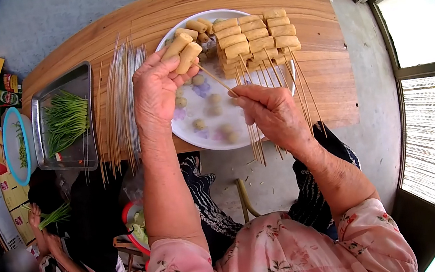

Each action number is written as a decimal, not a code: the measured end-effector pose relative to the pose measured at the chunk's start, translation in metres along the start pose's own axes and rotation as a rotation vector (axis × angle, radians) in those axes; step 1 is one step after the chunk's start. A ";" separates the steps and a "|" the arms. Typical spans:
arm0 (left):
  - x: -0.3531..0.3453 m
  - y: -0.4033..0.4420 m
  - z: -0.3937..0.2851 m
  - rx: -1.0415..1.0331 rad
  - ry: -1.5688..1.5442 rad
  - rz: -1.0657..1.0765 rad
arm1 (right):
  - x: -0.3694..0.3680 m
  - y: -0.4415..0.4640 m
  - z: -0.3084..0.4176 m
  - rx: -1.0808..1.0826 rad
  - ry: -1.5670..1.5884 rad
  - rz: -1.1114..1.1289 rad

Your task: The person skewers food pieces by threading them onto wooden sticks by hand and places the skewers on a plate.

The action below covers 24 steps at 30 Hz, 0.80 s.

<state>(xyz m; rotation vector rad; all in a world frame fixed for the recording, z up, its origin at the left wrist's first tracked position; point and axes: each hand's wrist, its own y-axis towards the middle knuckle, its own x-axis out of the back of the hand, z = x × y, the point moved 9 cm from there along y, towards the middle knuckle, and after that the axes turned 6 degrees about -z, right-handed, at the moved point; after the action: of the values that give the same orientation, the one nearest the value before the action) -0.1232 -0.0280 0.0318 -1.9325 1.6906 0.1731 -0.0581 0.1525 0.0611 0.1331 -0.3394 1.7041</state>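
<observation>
My left hand (155, 86) is closed around two tan, cylinder-shaped food rolls (187, 58), held above the left side of a large white round plate (188, 131). A wooden skewer (213, 75) runs from the lower roll to my right hand (267, 111), which pinches its other end. Whether the tip has passed into the second roll is hidden. Finished skewers of stacked rolls (257, 34) lie on the plate's right side, their sticks pointing toward me. Loose rolls (200, 26) sit at the plate's back, and several small round greenish balls (199, 124) are scattered on it.
Loose skewers (124, 102) lie left of the plate on the wooden table (322, 79). Beyond them a metal tray (88, 79) holds green stalks (68, 118). At lower left, another person's hand (35, 215) holds more green stalks. A blue-rimmed basin (7, 147) stands beside boxes.
</observation>
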 end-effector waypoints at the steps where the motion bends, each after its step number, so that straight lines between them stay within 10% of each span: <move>1: -0.001 0.000 0.000 -0.005 0.003 0.013 | 0.000 0.000 -0.001 -0.004 0.003 -0.003; 24: -0.012 0.000 0.015 0.014 -0.029 0.037 | -0.002 0.000 -0.001 0.035 0.046 -0.034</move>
<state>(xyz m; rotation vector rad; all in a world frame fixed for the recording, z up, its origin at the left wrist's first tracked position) -0.1222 -0.0101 0.0251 -1.8810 1.7046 0.2024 -0.0580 0.1512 0.0594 0.1247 -0.2716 1.6773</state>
